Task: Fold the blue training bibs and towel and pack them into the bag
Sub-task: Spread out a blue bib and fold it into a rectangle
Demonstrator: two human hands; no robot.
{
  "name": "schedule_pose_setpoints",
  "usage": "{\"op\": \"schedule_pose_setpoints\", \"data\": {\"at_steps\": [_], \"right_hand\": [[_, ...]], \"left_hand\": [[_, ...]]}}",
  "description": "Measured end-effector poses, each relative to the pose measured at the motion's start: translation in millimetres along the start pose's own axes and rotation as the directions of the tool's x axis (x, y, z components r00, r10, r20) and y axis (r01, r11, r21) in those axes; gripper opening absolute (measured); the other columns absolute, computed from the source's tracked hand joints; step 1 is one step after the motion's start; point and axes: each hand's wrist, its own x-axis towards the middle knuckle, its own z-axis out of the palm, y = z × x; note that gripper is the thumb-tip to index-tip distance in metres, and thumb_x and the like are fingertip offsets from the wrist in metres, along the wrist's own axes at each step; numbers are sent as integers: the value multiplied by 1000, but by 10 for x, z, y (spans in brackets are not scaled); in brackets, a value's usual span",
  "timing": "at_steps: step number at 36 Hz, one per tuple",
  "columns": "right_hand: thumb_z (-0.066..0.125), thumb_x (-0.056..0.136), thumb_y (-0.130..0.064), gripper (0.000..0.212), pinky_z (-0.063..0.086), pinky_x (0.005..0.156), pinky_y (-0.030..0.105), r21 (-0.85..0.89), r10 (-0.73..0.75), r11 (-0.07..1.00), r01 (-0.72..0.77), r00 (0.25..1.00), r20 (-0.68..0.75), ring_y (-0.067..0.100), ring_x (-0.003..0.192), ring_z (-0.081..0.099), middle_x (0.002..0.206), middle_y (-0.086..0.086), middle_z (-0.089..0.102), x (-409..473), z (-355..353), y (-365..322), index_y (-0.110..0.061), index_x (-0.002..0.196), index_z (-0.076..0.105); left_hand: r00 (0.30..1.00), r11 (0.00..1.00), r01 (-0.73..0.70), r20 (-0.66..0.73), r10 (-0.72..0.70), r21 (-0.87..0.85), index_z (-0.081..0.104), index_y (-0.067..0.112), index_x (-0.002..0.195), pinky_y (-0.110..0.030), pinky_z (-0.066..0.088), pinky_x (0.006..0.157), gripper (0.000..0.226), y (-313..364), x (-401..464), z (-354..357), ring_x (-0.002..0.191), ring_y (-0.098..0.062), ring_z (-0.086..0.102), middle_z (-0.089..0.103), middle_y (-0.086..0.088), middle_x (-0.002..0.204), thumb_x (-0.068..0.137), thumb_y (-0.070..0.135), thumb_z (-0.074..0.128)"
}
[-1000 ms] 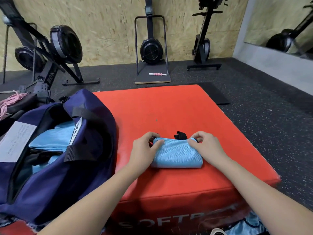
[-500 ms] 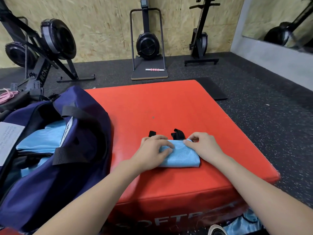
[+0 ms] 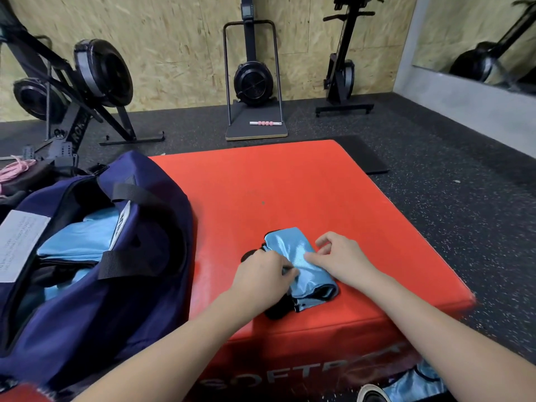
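Note:
A folded light-blue bib (image 3: 293,253) with black trim lies on the red soft box (image 3: 304,187), turned at a slant. My left hand (image 3: 262,275) grips its left edge, fingers pinched into the cloth. My right hand (image 3: 340,258) rests on its right side, thumb and fingertips touching the fabric. The navy bag (image 3: 95,303) stands open at the left, with light-blue folded cloth (image 3: 78,240) inside it. Another light-blue bib (image 3: 417,384) lies on the floor at the bottom right, partly hidden by my right arm.
Black rowing and ski machines (image 3: 95,74) stand along the wooden wall. A pink roller (image 3: 265,123) lies on a machine's base. A pink rope (image 3: 16,168) sits at the far left. A black mat (image 3: 368,158) lies behind the box. A shoe toe (image 3: 372,394) shows below.
The bundle has been turned from lying square across to a slant, and its shiny side with black trim now shows. My left hand moved down to its lower left edge.

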Motion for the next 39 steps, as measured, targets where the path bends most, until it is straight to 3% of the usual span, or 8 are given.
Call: {"op": "schedule_pose_setpoints", "data": {"at_steps": [7, 11, 15, 18, 22, 29, 33, 39], "right_hand": [[89, 65, -21, 35, 57, 85, 41, 250, 119, 959, -134, 990, 76, 24, 89, 72, 92, 5, 75, -2, 106, -42, -15, 92, 68], [77, 73, 5, 19, 57, 81, 42, 445, 88, 878, -177, 973, 214, 28, 79, 70, 98, 24, 73, -17, 62, -98, -3, 90, 73], [64, 78, 13, 38, 56, 83, 38, 532, -31, 826, -187, 927, 374, 29, 87, 72, 106, 23, 72, -17, -26, -197, -4, 111, 71], [62, 79, 14, 44, 53, 94, 44, 565, -116, 806, -173, 892, 437, 33, 98, 70, 110, 21, 72, -39, -50, -272, -10, 114, 72], [63, 82, 13, 40, 55, 92, 40, 560, -152, 815, -149, 878, 455, 28, 95, 72, 108, 15, 74, -73, -67, -338, -13, 110, 74], [75, 84, -9, 36, 55, 86, 37, 424, -110, 889, -173, 819, 563, 20, 98, 68, 108, 8, 73, -164, -109, -269, -11, 119, 66], [82, 76, -5, 44, 57, 90, 41, 568, -138, 811, -140, 898, 418, 27, 99, 69, 113, 17, 72, -215, -68, -295, -6, 117, 67], [74, 82, 5, 40, 56, 55, 28, 786, -66, 616, 53, 998, -16, 18, 68, 70, 95, 17, 71, -445, 63, -604, -7, 112, 52]], "left_hand": [[997, 999, 33, -73, -35, -23, 69, 43, 106, -28, 37, 65, 30, -45, 37, -53, 91, -14, 61, 48, 15, 69, 80, 59, 65], [993, 968, -71, -106, 47, -239, 73, 44, 103, -36, 42, 91, 29, -179, 168, -93, 108, -14, 49, 48, 16, 101, 75, 44, 79], [999, 874, -30, 5, 37, -485, 73, 54, 91, -38, 24, 115, 31, -300, 260, -282, 139, -10, 25, 36, 6, 148, 73, 31, 83], [986, 720, 7, 125, 111, -693, 80, 35, 92, -27, 36, 110, 26, -343, 271, -445, 124, 2, 47, 55, 7, 131, 76, 15, 83], [954, 651, 110, 263, 142, -751, 81, 20, 96, -25, 51, 96, 19, -416, 231, -624, 97, -9, 69, 76, 0, 99, 79, 10, 81], [992, 622, 82, 125, 25, -779, 80, 18, 98, -21, 52, 86, 17, -558, 51, -687, 89, -7, 69, 77, 2, 97, 84, 8, 76], [999, 600, 15, -18, -49, -800, 79, 25, 100, -15, 49, 88, 20, -624, -105, -744, 96, -2, 67, 75, 11, 103, 88, 10, 72], [992, 648, -55, -116, -51, -760, 71, 42, 113, -27, 52, 90, 40, -738, -404, -880, 97, -6, 65, 71, 12, 111, 80, 20, 69]]}}
